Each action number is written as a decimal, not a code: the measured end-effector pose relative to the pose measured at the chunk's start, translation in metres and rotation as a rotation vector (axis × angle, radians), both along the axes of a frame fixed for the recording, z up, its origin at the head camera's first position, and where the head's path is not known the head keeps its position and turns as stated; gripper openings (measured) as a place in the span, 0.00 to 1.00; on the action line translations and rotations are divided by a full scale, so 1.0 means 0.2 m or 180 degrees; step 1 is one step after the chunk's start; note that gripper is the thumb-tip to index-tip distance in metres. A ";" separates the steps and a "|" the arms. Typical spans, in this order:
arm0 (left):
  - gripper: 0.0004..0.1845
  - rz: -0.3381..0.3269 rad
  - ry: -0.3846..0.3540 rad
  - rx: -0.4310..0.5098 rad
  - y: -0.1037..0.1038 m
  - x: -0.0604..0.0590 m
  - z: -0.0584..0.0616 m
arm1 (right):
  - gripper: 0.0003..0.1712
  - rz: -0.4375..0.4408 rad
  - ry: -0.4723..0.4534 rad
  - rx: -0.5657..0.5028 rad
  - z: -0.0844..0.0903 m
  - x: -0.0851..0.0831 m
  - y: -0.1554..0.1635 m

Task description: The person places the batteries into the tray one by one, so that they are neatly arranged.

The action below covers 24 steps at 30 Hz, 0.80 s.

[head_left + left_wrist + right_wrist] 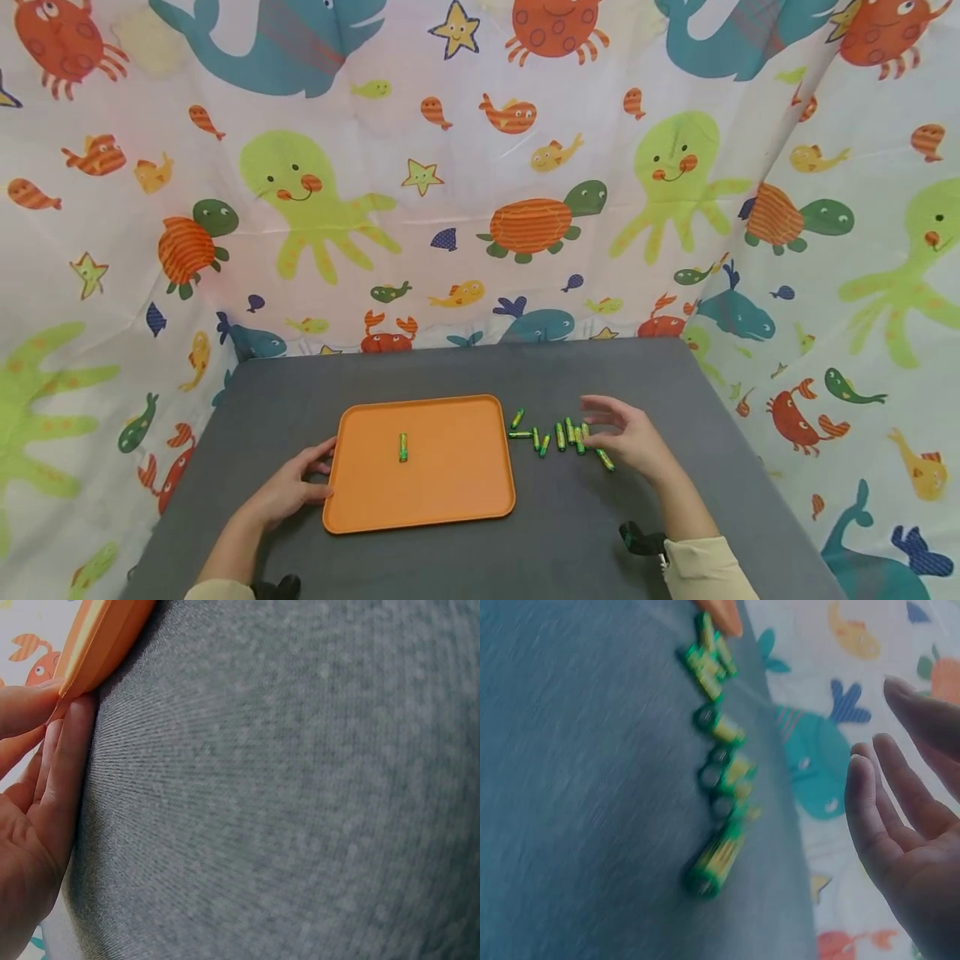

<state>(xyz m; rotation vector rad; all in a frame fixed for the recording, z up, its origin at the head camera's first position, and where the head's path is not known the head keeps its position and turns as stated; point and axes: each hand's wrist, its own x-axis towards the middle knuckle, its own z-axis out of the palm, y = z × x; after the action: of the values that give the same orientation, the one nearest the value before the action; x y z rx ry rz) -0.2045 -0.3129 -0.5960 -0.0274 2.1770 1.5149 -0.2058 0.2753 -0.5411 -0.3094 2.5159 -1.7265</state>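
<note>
The left hand (pixel 288 492) rests on the grey bench (pixel 570 533) at the left edge of the orange tray (pixel 457 492). Its fingers lie nearly straight and close together, with the fingertips (pixel 71 727) touching the tray's rim; the left wrist view shows them laid against the edge rather than curled round it. The thumb side is hard to make out, so whether it hooks under the rim cannot be told.

The right hand (pixel 630 437) hovers over the right end of a loose row of green and yellow batteries (pixel 558 435) that lie on the bench just right of the tray. Its fingers (pixel 885 802) are spread and relaxed, palm open, holding nothing; in the right wrist view they stand clear of the batteries. One battery at the end of the row (pixel 605 460) lies just beside the palm, partly under it as seen from the head view.

A single battery (pixel 402 447) lies on the tray, left of its middle, lengthwise away from the person. The two hands are well apart, one on each side of the tray.
</note>
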 end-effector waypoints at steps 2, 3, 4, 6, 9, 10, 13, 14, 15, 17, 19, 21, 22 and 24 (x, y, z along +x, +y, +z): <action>0.50 -0.0004 0.0026 0.0005 0.00 -0.01 0.01 | 0.36 0.0009 -0.0008 0.0054 -0.03 0.00 0.04; 0.50 -0.0005 0.0040 0.0010 0.00 -0.01 0.01 | 0.36 -0.0005 -0.0008 0.0097 -0.04 0.00 0.06; 0.50 -0.0040 0.0069 -0.0001 0.00 -0.01 0.01 | 0.37 -0.0022 -0.0028 0.0123 -0.06 0.00 0.08; 0.50 -0.0060 0.0080 0.0009 0.00 -0.01 0.01 | 0.37 -0.0059 -0.0098 0.0153 -0.09 0.01 0.11; 0.50 -0.0126 0.0094 0.0044 0.00 0.00 -0.01 | 0.39 -0.0077 -0.0216 0.0169 -0.14 0.03 0.16; 0.50 -0.0136 0.0086 0.0060 0.00 0.00 -0.01 | 0.40 -0.0083 -0.0268 0.0129 -0.16 0.04 0.18; 0.50 -0.0098 0.0065 0.0121 0.00 0.01 -0.02 | 0.40 -0.0107 -0.0338 0.0071 -0.21 0.06 0.22; 0.50 -0.0087 0.0068 0.0128 0.00 0.01 -0.02 | 0.41 -0.0121 -0.0355 0.0065 -0.22 0.06 0.22; 0.50 -0.0050 0.0054 0.0131 0.00 0.02 -0.02 | 0.41 -0.0150 -0.0377 0.0064 -0.23 0.06 0.23; 0.50 -0.0033 0.0047 0.0132 0.00 0.02 -0.02 | 0.41 -0.0196 -0.0395 0.0136 -0.26 0.07 0.23; 0.50 -0.0033 0.0059 0.0118 0.00 0.02 -0.02 | 0.42 -0.0194 -0.0361 0.0308 -0.27 0.06 0.23; 0.49 -0.0003 0.0056 0.0101 0.01 0.02 -0.01 | 0.42 -0.0249 -0.0351 0.0471 -0.28 0.06 0.21; 0.49 -0.0002 0.0062 0.0109 0.01 0.02 -0.01 | 0.42 -0.0268 -0.0344 0.0553 -0.28 0.05 0.20; 0.49 0.0017 0.0076 0.0105 0.01 0.01 -0.01 | 0.42 -0.0283 -0.0307 0.0720 -0.28 0.04 0.18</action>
<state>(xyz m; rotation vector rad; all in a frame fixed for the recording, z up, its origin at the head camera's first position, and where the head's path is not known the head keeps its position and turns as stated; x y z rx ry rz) -0.2017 -0.3105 -0.5978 -0.0044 2.1717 1.5612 -0.1968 0.3119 -0.5981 -0.0976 2.6559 -1.4257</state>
